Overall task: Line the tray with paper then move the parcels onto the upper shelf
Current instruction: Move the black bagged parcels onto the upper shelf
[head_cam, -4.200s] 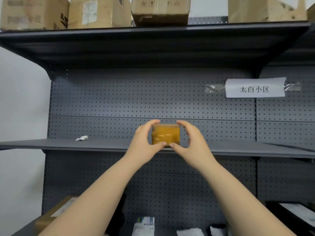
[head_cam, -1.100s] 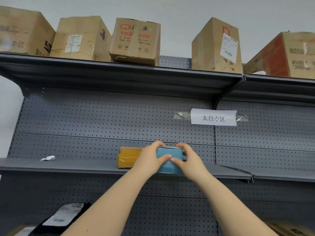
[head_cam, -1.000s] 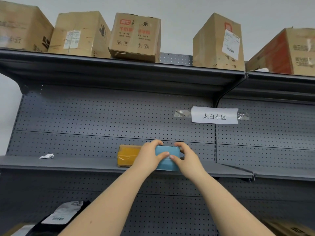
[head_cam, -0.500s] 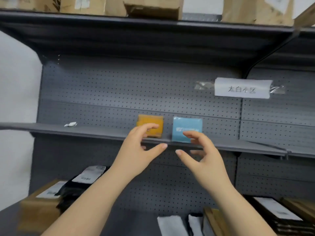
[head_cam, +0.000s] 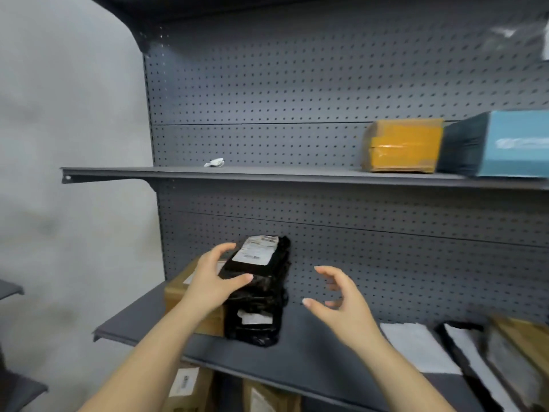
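Note:
A stack of black plastic parcels with white labels stands on the lower shelf, next to a brown cardboard box. My left hand is spread at the stack's left side, thumb near the top parcel; contact is unclear. My right hand hovers empty to the right of the stack, fingers loosely curved. On the upper shelf stand an orange taped parcel and a blue box, side by side at the right.
A crumpled white scrap lies on the upper shelf. White and dark flat parcels lie at the lower shelf's right end. More cardboard boxes sit below it. A grey wall is at the left.
Both hands let go of the blue box on the upper shelf beside the orange parcel and dropped to the lower shelf. My view swung down and left to the black parcel stack.

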Available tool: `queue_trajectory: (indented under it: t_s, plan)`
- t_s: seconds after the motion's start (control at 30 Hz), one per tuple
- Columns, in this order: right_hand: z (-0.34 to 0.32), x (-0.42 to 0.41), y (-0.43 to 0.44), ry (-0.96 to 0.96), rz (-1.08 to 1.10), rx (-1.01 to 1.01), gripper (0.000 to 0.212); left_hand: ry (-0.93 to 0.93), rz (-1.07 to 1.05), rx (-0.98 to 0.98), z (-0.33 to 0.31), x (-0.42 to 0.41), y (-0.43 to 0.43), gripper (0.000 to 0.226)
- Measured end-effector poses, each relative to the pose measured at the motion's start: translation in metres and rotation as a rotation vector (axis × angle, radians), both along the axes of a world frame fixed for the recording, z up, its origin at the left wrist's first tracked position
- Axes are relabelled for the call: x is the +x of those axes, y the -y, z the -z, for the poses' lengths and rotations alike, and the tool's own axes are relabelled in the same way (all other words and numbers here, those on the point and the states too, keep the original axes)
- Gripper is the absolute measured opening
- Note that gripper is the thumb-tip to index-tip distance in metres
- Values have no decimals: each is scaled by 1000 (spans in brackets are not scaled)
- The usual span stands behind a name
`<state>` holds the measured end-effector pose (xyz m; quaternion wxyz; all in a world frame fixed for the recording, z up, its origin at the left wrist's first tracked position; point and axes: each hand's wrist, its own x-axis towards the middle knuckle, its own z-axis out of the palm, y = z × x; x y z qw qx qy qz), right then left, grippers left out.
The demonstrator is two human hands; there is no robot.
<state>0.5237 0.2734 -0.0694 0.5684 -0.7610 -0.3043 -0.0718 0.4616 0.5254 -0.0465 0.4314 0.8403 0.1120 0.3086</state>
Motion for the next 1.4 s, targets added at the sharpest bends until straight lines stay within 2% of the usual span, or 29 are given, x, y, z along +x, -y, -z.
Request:
queue_trajectory:
  t_s: [0.27,0.43,0.67,0.87,1.17,1.4]
  plan:
    - [37,65,-102,-230,45,-52,68,-267,220,-173,45,75,-82,108]
    - [43,89,-131,-276,-17,-119,78,-276,291,-210,60,104,-92,98]
    - [45,117,-161,-334,-86,-240,89,-257,325,-211,66,126,-91,97]
    - [39,107,-161,-273,-93,-203,74,-211,288,-226,65,125,-86,93]
    - [0,78,-143,-241,-119,-75,74,-101,266,-236,29,95,-63,90]
    - [-24,20,-111,-243,-155,3,75,-39,240,-180,8,34,-37,90]
